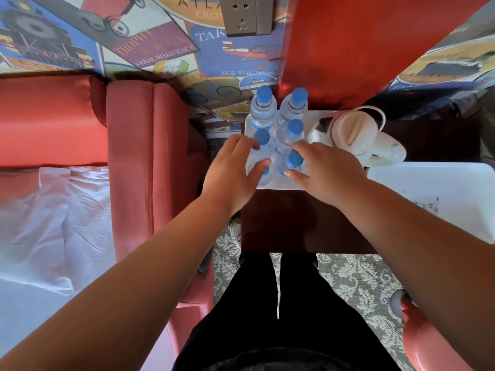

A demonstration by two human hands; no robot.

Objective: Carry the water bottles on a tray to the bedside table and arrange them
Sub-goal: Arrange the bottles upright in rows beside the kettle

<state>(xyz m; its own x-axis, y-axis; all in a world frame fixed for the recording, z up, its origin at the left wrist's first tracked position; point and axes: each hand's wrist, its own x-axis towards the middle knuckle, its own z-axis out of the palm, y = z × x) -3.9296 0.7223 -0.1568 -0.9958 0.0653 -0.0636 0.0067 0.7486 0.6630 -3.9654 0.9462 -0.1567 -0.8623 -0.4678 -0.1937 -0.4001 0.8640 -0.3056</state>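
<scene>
A dark wooden bedside table [281, 223] stands at twelve o'clock from the person, against a wall papered with travel posters [150, 49] that carries a socket plate [247, 14]. A red upholstered bed frame [139, 167] with white sheets [45, 223] lies at nine o'clock, and patterned carpet [356, 277] covers the floor. On the table sits a white tray [278, 184] holding clear water bottles [290, 136] with blue caps, standing upright and packed close together. A white kettle [353, 129] stands at three o'clock of them. The left hand [235, 170] and right hand [318, 170] reach over the nearest bottles, fingers [261, 164] spread wide and touching the bottles; no closed hold shows.
</scene>
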